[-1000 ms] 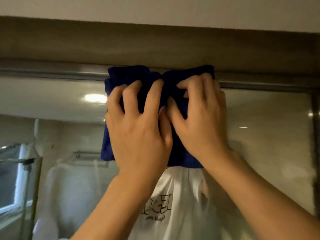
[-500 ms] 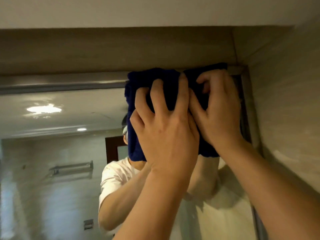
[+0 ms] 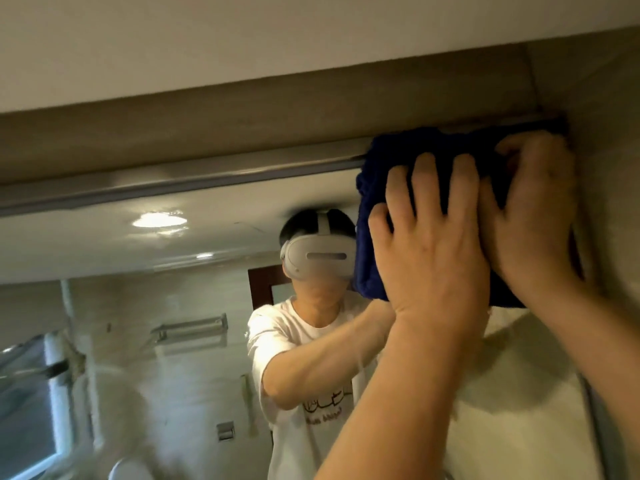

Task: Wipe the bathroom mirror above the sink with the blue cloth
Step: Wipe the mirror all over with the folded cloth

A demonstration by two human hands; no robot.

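Blue cloth [image 3: 374,216] pressed flat on mirror [image 3: 207,306] top-right corner | left hand [image 3: 429,244], right hand [image 3: 533,216] fingers spread, nothing pinched | lower glass probably left, tbh

Both arms are reaching upward, forearms bare and angled toward the upper right. The left hand [image 3: 429,244] is lying with its back to the camera, fingers spread and slightly bent. The right hand [image 3: 533,216] is sitting just beside it, touching, fingers curled inward at the top.
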